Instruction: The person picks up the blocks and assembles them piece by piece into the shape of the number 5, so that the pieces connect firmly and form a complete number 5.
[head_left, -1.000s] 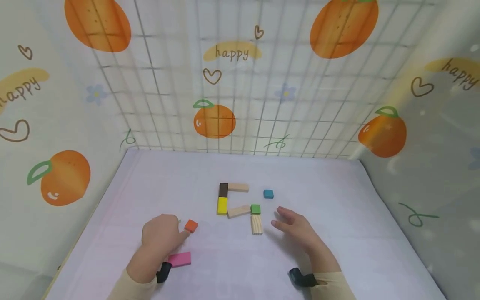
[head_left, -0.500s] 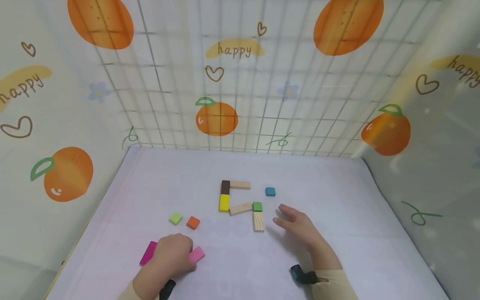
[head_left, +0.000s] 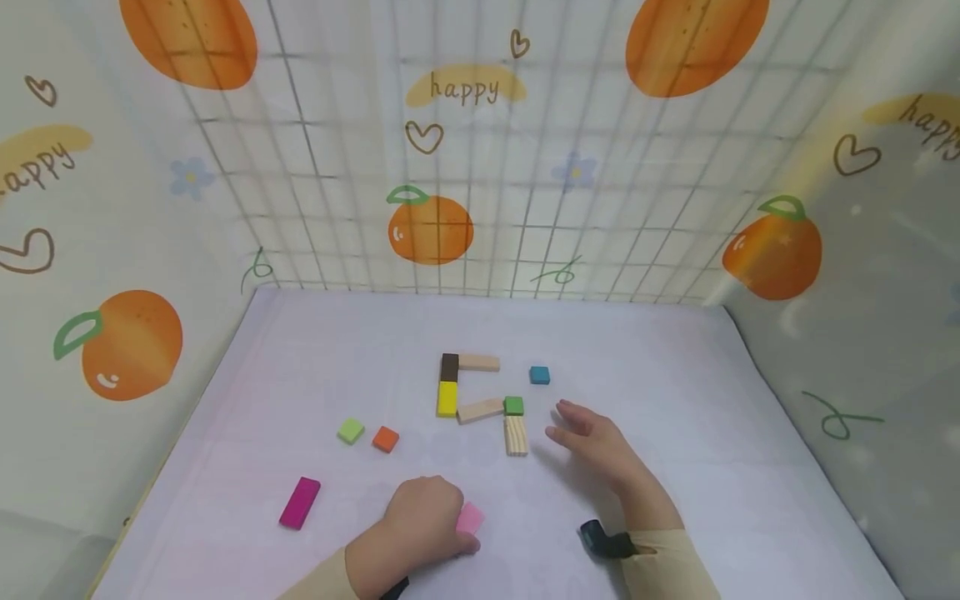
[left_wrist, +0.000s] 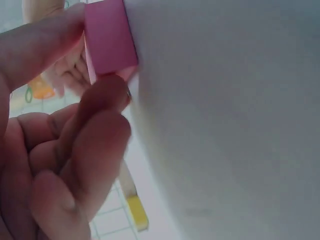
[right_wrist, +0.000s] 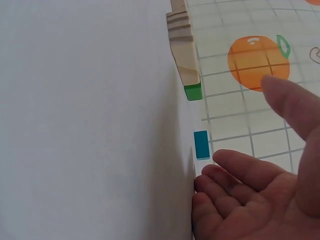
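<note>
The white table (head_left: 315, 367) carries everything, so I work low over it. Near its middle lies my arrangement: a brown block (head_left: 449, 367) and a yellow block (head_left: 447, 398) end to end, plain wooden bars (head_left: 480, 410) running off them, and a green cube (head_left: 513, 406) above a ridged wooden piece (head_left: 516, 436).

My right hand (head_left: 592, 442) waits just beside that ridged piece, fingers loose and spread, holding nothing. My left hand (head_left: 423, 521) is curled over a light pink block (head_left: 470, 518), near the table's front edge; the wrist view shows my fingertips (left_wrist: 102, 97) pinching it so it slides flat.

A magenta block (head_left: 300, 502), a lime cube (head_left: 350, 431), an orange cube (head_left: 386, 438) and a blue cube (head_left: 539, 375) lie apart.

My knuckles hide most of the pink block, so its full length is unclear.
</note>
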